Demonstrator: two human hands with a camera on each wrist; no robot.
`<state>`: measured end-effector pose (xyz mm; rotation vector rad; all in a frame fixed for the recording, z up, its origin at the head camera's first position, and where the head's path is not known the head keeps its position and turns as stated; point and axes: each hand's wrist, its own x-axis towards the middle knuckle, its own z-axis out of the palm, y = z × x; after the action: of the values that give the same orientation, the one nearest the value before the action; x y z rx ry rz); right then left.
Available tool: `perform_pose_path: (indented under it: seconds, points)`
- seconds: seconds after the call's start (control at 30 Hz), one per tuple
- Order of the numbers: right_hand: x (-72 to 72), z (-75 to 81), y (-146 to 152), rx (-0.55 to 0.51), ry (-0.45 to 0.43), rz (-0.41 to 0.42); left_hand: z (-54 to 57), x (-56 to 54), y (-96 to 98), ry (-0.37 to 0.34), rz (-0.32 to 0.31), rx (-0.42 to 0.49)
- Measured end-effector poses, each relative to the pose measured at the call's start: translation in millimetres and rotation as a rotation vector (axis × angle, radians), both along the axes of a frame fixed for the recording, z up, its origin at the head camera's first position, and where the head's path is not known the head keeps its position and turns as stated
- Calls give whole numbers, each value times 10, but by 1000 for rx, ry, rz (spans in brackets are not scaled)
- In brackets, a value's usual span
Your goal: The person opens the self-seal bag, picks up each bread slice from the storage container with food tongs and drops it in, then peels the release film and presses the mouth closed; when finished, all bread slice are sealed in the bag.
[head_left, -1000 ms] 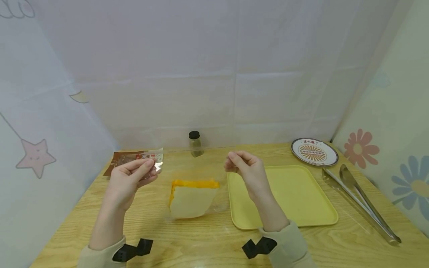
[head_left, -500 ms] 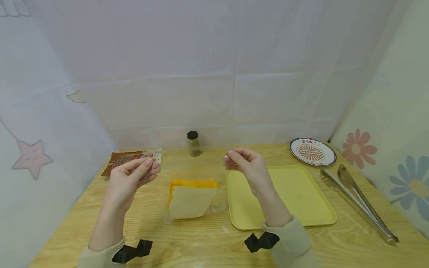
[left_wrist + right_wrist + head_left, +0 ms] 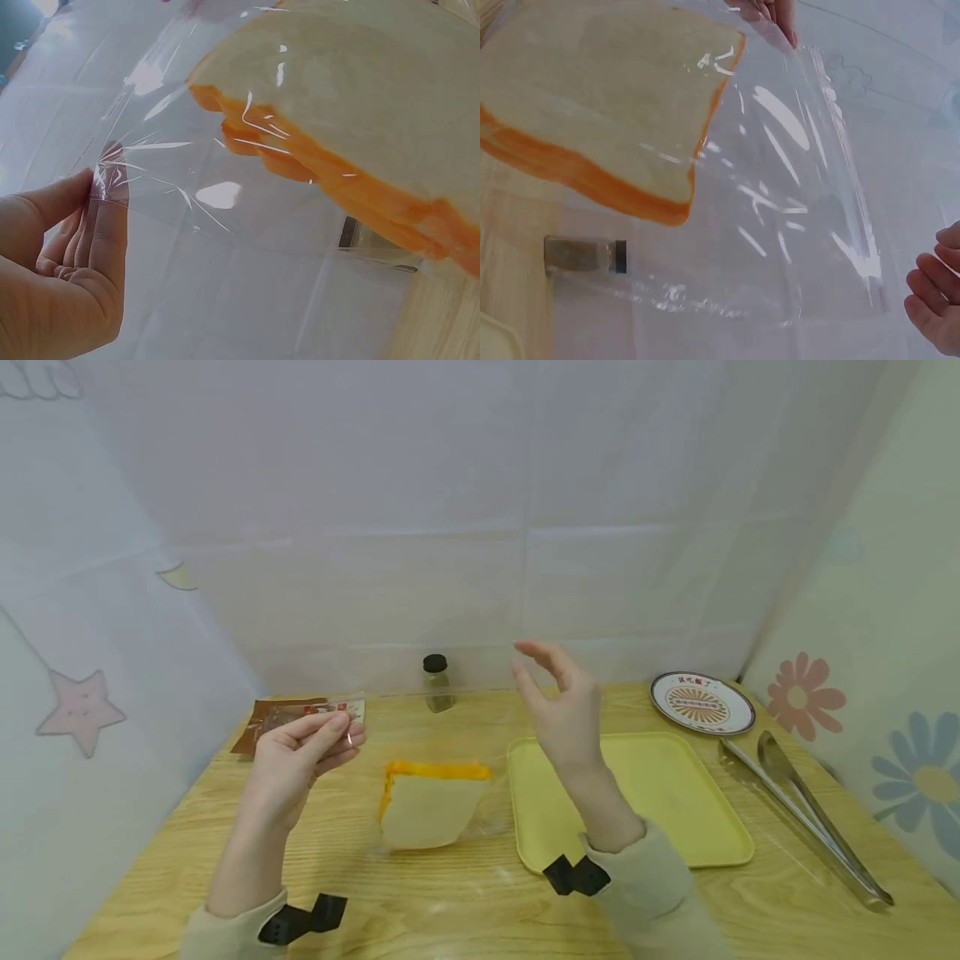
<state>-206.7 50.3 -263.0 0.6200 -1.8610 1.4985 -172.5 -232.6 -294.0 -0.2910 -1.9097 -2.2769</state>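
Note:
A clear plastic zip bag (image 3: pixel 780 187) hangs above the table, with a bread slice (image 3: pixel 431 814) showing through it, pale with an orange crust. Whether the slice lies inside or is printed on the plastic I cannot tell. My left hand (image 3: pixel 296 764) pinches the bag's top left corner between thumb and fingers, as the left wrist view shows. My right hand (image 3: pixel 566 714) is off the bag, beside its upper right corner, thumb and forefinger apart. In the right wrist view a gap separates its fingers (image 3: pixel 932 289) from the bag's edge.
A yellow tray (image 3: pixel 645 793) lies on the wooden table (image 3: pixel 330 893). Behind it is a white plate (image 3: pixel 701 702), with metal tongs (image 3: pixel 806 818) on the right. A black-capped jar (image 3: pixel 437 683) stands at the back. A brown packet (image 3: pixel 270 718) lies back left.
My right hand has let go of the bag's top right corner and risen a little, its thumb and forefinger spreading. The left hand keeps its pinch almost in place.

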Motion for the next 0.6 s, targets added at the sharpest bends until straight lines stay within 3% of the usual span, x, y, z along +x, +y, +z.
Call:
perform_pose_path:
  seconds: [0.13, 0.27, 0.4, 0.6]
  points:
    - [33, 84, -243, 238, 267, 31, -4, -7, 9, 9, -1, -3]
    - [40, 155, -488, 510, 412, 76, -6, -11, 11, 19, 2, -14]
    - [42, 244, -662, 730, 422, 87, -16, -11, 13, 24, 1, -17]
    - [19, 372, -841, 940, 315, 157, -42, -25, 10, 39, -28, -5]
